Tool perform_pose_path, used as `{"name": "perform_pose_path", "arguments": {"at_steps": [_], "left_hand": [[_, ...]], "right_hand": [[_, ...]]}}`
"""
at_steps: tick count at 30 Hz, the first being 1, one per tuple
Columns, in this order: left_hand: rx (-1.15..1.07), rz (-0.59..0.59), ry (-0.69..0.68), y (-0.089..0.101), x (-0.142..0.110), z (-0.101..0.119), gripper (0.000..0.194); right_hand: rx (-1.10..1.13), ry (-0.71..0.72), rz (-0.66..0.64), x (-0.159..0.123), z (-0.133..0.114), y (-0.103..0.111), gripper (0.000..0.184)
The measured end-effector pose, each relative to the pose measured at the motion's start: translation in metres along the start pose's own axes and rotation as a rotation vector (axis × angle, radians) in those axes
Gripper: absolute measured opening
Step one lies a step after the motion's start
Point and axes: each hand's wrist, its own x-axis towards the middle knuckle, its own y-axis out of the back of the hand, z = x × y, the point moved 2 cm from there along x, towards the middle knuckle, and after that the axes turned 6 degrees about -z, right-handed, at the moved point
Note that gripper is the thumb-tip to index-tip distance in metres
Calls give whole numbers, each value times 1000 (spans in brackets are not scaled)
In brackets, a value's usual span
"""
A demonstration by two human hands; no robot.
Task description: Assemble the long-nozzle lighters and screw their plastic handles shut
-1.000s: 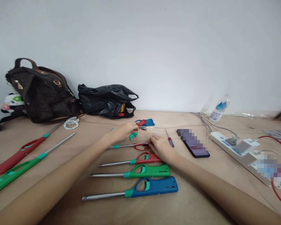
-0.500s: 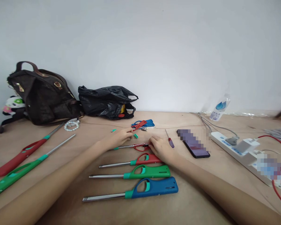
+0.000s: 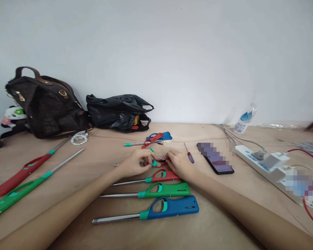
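Evidently, work on the counter (image 3: pixel 151 239) is partway along. At the person's left lie a long red lighter (image 3: pixel 26 172) and a long green lighter (image 3: pixel 21 193), and nearer the middle a blue lighter (image 3: pixel 184 206), a green lighter (image 3: pixel 172 190) and a red lighter (image 3: pixel 160 176), all apparently closed up. The opened lighter (image 3: pixel 160 160) lies between the hands, inner parts exposed; closing it appears outstanding. Right hand (image 3: pixel 178 165): fingers drawn in on its handle end. Left hand (image 3: pixel 137 163): fingertips narrowly spaced beside the teal trigger (image 3: pixel 154 163); whether they grip it cannot be told. Beyond, a metal barrel (image 3: pixel 135 143), a blue shell (image 3: pixel 167 136) and a red shell (image 3: pixel 155 139) lie loose, judged unassembled. The screwdriver (image 3: pixel 190 157) lies unheld; a small teal piece (image 3: pixel 152 150) lies loose near the left hand.
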Motion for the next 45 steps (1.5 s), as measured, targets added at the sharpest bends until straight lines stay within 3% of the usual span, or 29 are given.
{"name": "perform_pose_path", "arguments": {"at_steps": [4,11,21,38,45], "left_hand": [[120,-62,-9,0,-2,10,19],[231,10,55,0,0,8,11],[424,48,66,-18,4,2,24],[166,71,209,-18,6,-3,23],[116,34,211,-20,4,-10,31]], "right_hand": [[-2,-12,-12,-1,-1,2,16],[24,8,1,-1,-2,3,13],[21,38,53,2,7,-10,13],[67,42,53,1,5,-7,11],[39,24,27,1,2,-2,12]]}}
